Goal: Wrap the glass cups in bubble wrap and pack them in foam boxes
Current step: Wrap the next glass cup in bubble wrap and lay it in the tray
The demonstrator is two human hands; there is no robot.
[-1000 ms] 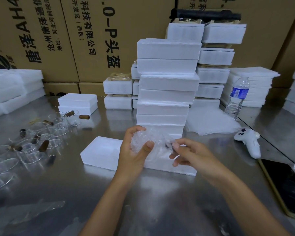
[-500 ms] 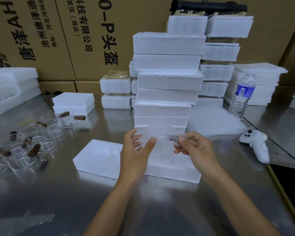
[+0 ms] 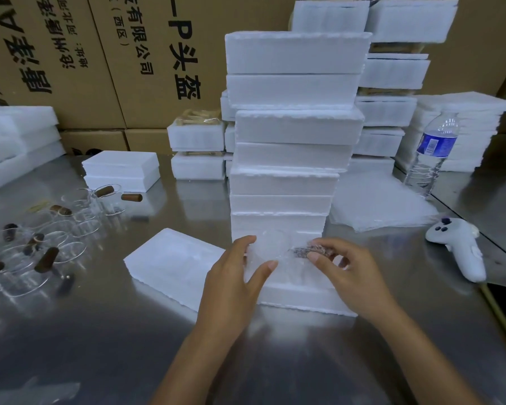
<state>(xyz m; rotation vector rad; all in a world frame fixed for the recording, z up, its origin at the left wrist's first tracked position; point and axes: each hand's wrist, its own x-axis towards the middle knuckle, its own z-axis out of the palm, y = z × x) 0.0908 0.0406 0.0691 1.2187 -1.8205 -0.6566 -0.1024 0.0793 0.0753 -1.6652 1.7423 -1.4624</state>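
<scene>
Both hands hold one glass cup wrapped in bubble wrap [image 3: 278,252] just above an open foam box [image 3: 304,296] at the table's middle. My left hand [image 3: 234,285] cups the bundle's left side, fingers spread along it. My right hand [image 3: 345,270] pinches the cup's brown handle [image 3: 307,251], which shows through the wrap. The box's foam lid [image 3: 173,261] lies flat to the left. Several unwrapped glass cups with brown handles [image 3: 50,232] stand at the left of the steel table.
A tall stack of foam boxes [image 3: 292,135] rises right behind the hands, more stacks behind and at the far left [image 3: 15,141]. A sheet pile of bubble wrap [image 3: 377,203], a water bottle [image 3: 433,153] and a white controller [image 3: 459,247] are at the right. Cardboard cartons wall the back.
The wrapped cup has gone from being bunched in my left hand to being held lower over the box, my left fingers opening along it while my right hand keeps the handle.
</scene>
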